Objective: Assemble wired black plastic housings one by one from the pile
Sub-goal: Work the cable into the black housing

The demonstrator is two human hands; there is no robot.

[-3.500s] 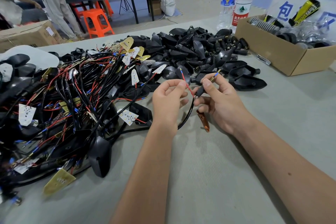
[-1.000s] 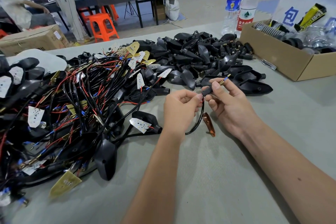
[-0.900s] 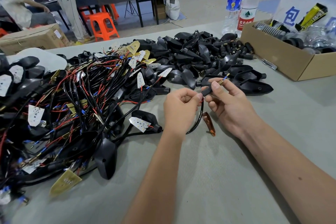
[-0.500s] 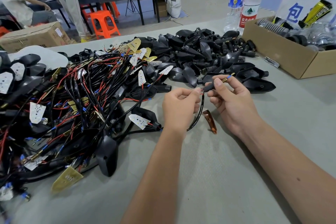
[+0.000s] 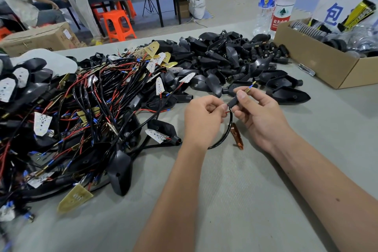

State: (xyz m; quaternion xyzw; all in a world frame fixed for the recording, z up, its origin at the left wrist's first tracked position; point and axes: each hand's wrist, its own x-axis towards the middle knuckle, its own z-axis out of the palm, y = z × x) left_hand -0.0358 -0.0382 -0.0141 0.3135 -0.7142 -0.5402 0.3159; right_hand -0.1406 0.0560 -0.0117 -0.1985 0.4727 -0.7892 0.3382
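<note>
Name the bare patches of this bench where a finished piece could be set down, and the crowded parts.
Bare table lies near, between the forearms, and right of the right hand below the cardboard box. Crowded: the wired pile at left and the black housings behind the hands.

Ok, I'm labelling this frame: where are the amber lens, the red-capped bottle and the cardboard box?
Amber lens (image 5: 237,136), head view, mid-body.
Red-capped bottle (image 5: 280,18), head view, label.
Cardboard box (image 5: 319,61), head view, front wall.

small black plastic sleeve (image 5: 233,102) held up off the table, brass-tipped wires poking out the top, black cable (image 5: 226,133) looping down. big heap of black teardrop plastic housings (image 5: 225,61) lies just behind it.
</note>
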